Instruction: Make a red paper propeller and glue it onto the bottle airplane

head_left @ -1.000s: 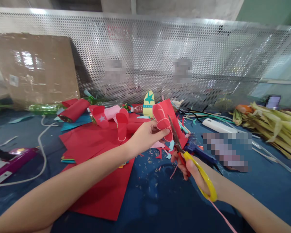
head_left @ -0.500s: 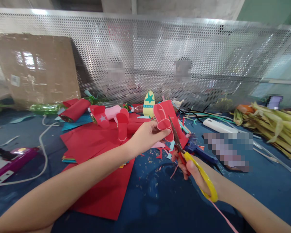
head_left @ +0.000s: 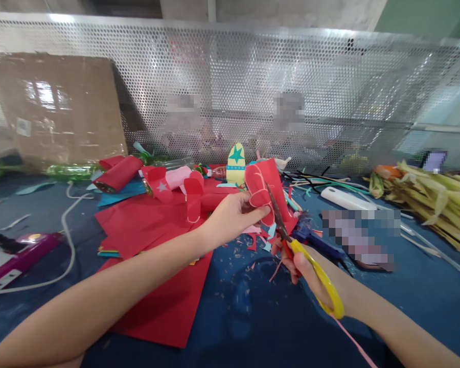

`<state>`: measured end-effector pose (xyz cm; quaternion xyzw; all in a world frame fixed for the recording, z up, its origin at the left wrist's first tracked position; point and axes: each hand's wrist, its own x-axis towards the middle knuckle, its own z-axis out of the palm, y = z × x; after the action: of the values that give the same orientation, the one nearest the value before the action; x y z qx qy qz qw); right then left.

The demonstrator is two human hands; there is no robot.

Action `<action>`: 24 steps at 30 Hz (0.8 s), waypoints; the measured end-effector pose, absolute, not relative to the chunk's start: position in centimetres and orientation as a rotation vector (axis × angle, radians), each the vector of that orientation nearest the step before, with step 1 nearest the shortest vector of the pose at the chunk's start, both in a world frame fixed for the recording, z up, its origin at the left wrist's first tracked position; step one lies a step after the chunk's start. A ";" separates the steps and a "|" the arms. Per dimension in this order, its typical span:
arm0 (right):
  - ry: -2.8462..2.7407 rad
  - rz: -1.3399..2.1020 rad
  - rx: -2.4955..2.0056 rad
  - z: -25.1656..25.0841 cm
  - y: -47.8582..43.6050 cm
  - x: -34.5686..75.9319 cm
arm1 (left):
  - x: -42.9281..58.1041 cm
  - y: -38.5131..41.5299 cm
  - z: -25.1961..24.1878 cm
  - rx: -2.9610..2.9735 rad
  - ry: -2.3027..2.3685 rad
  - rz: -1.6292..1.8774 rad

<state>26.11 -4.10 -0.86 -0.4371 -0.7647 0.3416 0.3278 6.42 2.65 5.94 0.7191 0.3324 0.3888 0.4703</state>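
A piece of red paper [head_left: 276, 190] with a rounded outline drawn in a pale line is pinched in my left hand [head_left: 233, 212]. My right hand [head_left: 310, 271] is closed round the scissors [head_left: 322, 278], which have one yellow handle and one red. The scissor blades point up and away, lying against the red paper beside the drawn outline. Below my left forearm lie several sheets of red paper [head_left: 164, 312]. Paper scraps [head_left: 253, 240] are scattered under the held piece.
Red paper-covered rolls [head_left: 118, 174] and a yellow egg-shaped cutout [head_left: 235, 166] stand behind. A blue glue gun [head_left: 318, 240], a blurred phone [head_left: 356, 240] and dried husks [head_left: 425, 199] lie right. A purple power strip [head_left: 23, 255] is left; a perforated metal screen [head_left: 245, 66] spans the back.
The red paper has shifted and turned slightly to the right in my left hand, along the scissor blades. My right hand has stayed nearly in place.
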 end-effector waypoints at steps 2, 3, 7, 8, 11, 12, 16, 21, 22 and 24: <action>-2.018 0.886 -1.140 -0.7 -4.1 26.1 | 6.4 2.7 5.9 1.752 0.807 0.948; -2.022 0.884 -1.137 -0.7 -4.1 26.1 | 6.4 2.7 5.8 1.748 0.803 0.946; -2.046 0.882 -1.129 -0.5 -4.1 26.0 | 6.4 2.6 5.9 1.740 0.793 0.941; -2.042 0.881 -1.126 -0.5 -4.0 26.0 | 6.4 2.6 5.9 1.741 0.793 0.940; -2.019 0.886 -1.119 -0.5 -4.0 25.9 | 6.4 2.5 6.0 1.745 0.795 0.940; -2.013 0.889 -1.119 -0.5 -4.0 25.9 | 6.4 2.5 6.0 1.747 0.796 0.942; -1.981 0.904 -1.108 -0.5 -4.0 25.9 | 6.4 2.6 6.0 1.753 0.804 0.945; -1.953 0.935 -1.120 -0.7 -3.9 25.9 | 6.4 2.6 6.0 1.745 0.810 0.938; -1.948 0.932 -1.119 -0.8 -3.9 25.9 | 6.5 2.5 6.0 1.741 0.807 0.937; -1.930 0.915 -1.119 -1.0 -3.9 25.8 | 6.5 2.5 6.0 1.736 0.803 0.934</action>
<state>25.82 -3.93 -0.99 -0.4335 -0.7476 0.3545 0.3571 6.47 2.51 6.00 0.7132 0.3298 0.3836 0.4852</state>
